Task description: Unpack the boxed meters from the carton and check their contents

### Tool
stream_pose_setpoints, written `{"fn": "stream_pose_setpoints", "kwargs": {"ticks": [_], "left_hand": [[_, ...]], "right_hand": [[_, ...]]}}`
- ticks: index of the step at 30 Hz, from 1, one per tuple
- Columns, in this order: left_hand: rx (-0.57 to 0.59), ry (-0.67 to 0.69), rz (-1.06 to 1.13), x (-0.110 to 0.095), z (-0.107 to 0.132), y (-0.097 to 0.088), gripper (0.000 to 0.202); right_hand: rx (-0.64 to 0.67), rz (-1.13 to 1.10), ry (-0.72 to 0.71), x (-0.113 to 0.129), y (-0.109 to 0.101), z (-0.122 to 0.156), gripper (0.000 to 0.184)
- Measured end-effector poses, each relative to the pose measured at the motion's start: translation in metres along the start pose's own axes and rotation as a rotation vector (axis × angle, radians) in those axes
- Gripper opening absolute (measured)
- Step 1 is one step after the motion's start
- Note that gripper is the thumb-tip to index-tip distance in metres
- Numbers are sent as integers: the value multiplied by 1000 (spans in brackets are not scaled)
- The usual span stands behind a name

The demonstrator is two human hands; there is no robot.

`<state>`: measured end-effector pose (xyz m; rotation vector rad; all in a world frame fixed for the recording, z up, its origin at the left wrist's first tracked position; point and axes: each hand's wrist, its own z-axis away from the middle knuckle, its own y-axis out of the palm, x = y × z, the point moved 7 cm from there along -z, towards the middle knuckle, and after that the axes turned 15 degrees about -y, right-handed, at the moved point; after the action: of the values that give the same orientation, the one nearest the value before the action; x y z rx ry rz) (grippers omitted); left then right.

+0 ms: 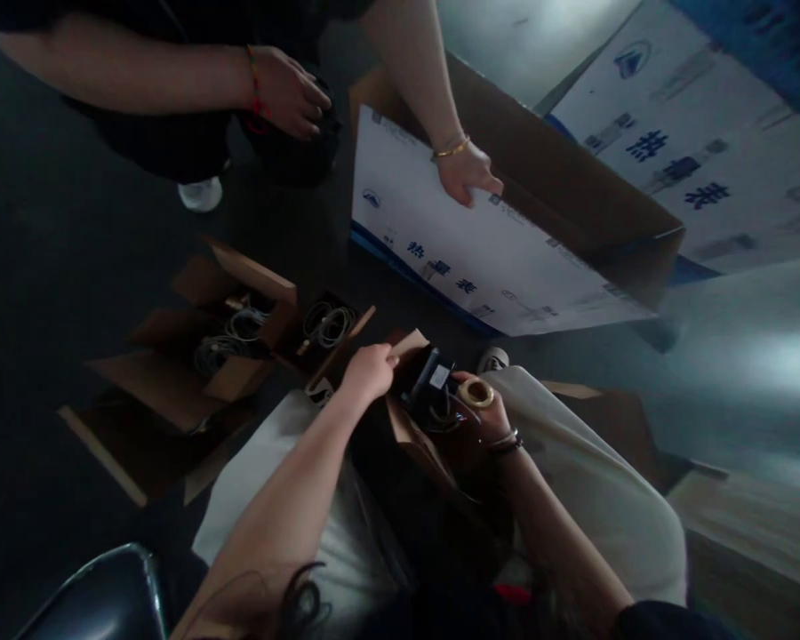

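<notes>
My left hand [370, 371] is closed on a flap of a small brown cardboard box [413, 436] that rests on my lap. Inside that box lies a black device [430, 378] with a white label and coiled cable. My right hand [485, 411] sits at the box's right side, fingers curled round a roll of tape [476, 392]. Across from me another person's hand [468, 174] grips the edge of a large white-and-blue printed carton [507, 249]. Their other hand [286, 89] rests on a dark object near their body.
Two open small boxes [240, 338] with coiled grey cables lie on the dark floor to the left. Flattened cardboard [140, 436] lies beside them. A second printed carton [693, 151] stands at the far right. A dark chair edge [100, 596] shows at the bottom left.
</notes>
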<state>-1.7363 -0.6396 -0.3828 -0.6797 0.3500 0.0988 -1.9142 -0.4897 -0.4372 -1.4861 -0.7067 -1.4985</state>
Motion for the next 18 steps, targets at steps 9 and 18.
{"fn": "stream_pose_setpoints", "kwargs": {"ticks": [9, 18], "left_hand": [[21, -393, -26, 37, -22, 35, 38], [-9, -416, 54, 40, -23, 24, 40]], "right_hand": [[132, 34, 63, -66, 71, 1, 43], [-61, 117, 104, -68, 32, 17, 48]]}}
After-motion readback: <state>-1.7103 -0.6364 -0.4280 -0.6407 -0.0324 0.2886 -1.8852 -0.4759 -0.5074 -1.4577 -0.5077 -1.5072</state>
